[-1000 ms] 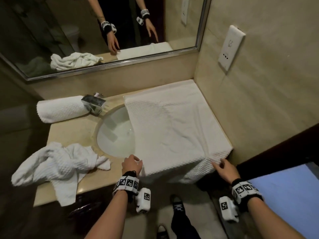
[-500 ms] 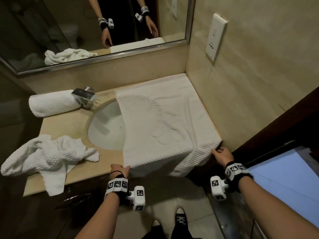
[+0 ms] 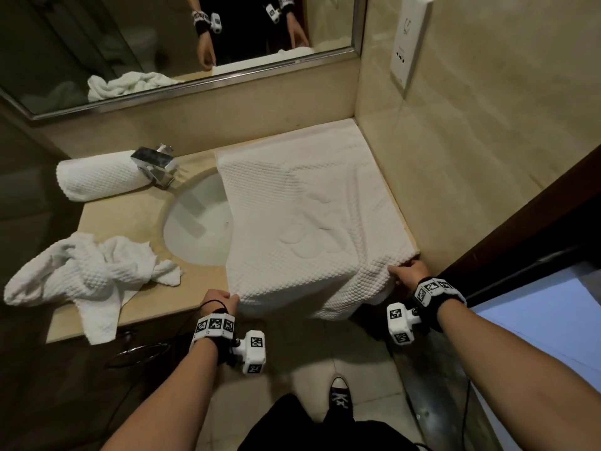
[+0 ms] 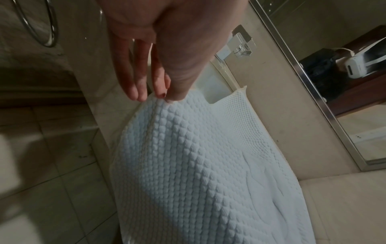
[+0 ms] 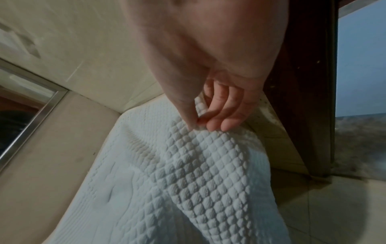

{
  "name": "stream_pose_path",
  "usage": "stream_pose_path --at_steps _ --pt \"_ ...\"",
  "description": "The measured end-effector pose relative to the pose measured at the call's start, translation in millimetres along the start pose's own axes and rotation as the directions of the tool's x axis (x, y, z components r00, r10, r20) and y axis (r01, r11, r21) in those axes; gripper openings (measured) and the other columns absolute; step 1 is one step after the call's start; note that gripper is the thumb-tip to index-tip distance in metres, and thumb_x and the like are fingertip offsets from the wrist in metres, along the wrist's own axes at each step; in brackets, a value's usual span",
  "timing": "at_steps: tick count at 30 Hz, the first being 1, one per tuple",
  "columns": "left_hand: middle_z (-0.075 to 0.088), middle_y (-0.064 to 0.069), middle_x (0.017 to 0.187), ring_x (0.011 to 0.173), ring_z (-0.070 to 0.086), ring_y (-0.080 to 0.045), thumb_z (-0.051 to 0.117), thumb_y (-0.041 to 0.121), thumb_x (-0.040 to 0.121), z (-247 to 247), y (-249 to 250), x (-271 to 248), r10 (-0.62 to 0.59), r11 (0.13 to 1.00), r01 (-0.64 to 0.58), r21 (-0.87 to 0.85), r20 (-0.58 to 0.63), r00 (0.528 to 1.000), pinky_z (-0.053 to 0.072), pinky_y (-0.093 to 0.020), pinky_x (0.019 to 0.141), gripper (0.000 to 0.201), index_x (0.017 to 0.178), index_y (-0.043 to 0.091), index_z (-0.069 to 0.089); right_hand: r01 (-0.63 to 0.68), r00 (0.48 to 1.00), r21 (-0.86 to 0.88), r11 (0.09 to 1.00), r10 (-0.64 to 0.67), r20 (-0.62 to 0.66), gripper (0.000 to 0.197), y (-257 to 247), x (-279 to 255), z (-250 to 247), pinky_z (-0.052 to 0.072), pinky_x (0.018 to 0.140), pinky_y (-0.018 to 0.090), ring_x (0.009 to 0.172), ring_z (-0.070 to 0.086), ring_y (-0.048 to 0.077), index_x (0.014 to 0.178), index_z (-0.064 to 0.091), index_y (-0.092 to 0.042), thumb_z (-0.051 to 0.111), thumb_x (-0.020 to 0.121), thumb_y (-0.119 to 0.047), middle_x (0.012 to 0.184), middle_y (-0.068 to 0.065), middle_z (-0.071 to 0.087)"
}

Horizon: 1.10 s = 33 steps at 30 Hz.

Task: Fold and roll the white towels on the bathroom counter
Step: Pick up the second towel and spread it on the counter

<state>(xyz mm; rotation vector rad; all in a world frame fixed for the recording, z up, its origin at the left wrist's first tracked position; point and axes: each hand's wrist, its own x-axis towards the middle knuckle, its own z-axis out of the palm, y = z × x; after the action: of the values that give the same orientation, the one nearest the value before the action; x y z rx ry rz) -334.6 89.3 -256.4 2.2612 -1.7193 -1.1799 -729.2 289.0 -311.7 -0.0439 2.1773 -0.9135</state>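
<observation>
Now lower than a second ago, left hand (image 3: 217,299) and right hand (image 3: 406,271) each pinch the spread waffle-textured towel (image 3: 305,229) at its overhanging front corners

white waffle-textured towel (image 3: 292,222) on a beige counter (image 3: 130,216).

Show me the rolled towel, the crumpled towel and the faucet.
rolled towel (image 3: 97,175), head view, middle of the roll's side.
crumpled towel (image 3: 87,275), head view, centre of the bunched heap.
faucet (image 3: 155,164), head view, top of the chrome spout.
</observation>
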Motion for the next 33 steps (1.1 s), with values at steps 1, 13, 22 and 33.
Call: stream_pose_path --at_steps 1,13,22,33 --pt "0.069 -0.017 0.082 0.081 0.066 -0.035 0.070 0.019 0.081 1.0 -3.5 4.1 -0.010 1.000 0.010 -0.011 0.002 1.000 0.056 -0.042 0.082 0.014 0.078 0.007 0.063 0.005 1.000 0.018 1.000 -0.005 0.004 0.047 -2.0 -4.0 1.4 0.060 0.068 0.041 0.074 0.068 0.029 0.109 0.067 0.006 0.081 0.072 -0.020 0.090 0.018 0.071" --pt "0.071 -0.018 0.086 0.084 0.070 -0.036 0.073 0.021 0.076 -1.6 -7.7 17.7 -0.074 0.997 0.074 -0.002 -0.001 0.997 0.058 -0.048 0.082 0.016 0.082 0.012 0.062 -0.001 0.973 -0.110 0.994 -0.024 -0.228 0.039 -36.7 -60.7 -4.3 0.032 0.022 0.016 0.063 0.068 0.035 0.127 0.042 0.004 0.053 0.090 0.005 0.128 0.025 0.051" --pt "0.069 -0.023 0.093 0.085 0.067 -0.038 0.073 0.034 0.077 -3.1 -14.5 11.1 -0.136 0.990 0.134 -0.031 -0.047 0.990 0.057 -0.040 0.071 0.043 0.101 0.002 0.057 0.150 0.937 -0.204 0.967 -0.205 -0.283 0.041 -30.9 -78.1 -3.3 0.050 0.081 0.043 0.105 0.061 0.043 0.124 0.040 -0.001 0.058 0.088 -0.006 0.122 0.026 0.058" --pt "0.060 -0.021 0.120 0.113 0.058 -0.036 0.073 0.023 0.084 13.5 -31.5 -4.7 -0.178 0.853 0.238 -0.465 0.170 0.969 0.051 -0.035 0.074 0.050 0.124 -0.002 0.054 -0.016 0.996 -0.086 0.996 0.008 -0.089 0.084 -8.7 -56.8 -4.2 0.041 0.106 0.041 0.129 0.047 0.038 0.145 0.028 -0.001 0.076 0.079 -0.019 0.144 0.022 0.044"
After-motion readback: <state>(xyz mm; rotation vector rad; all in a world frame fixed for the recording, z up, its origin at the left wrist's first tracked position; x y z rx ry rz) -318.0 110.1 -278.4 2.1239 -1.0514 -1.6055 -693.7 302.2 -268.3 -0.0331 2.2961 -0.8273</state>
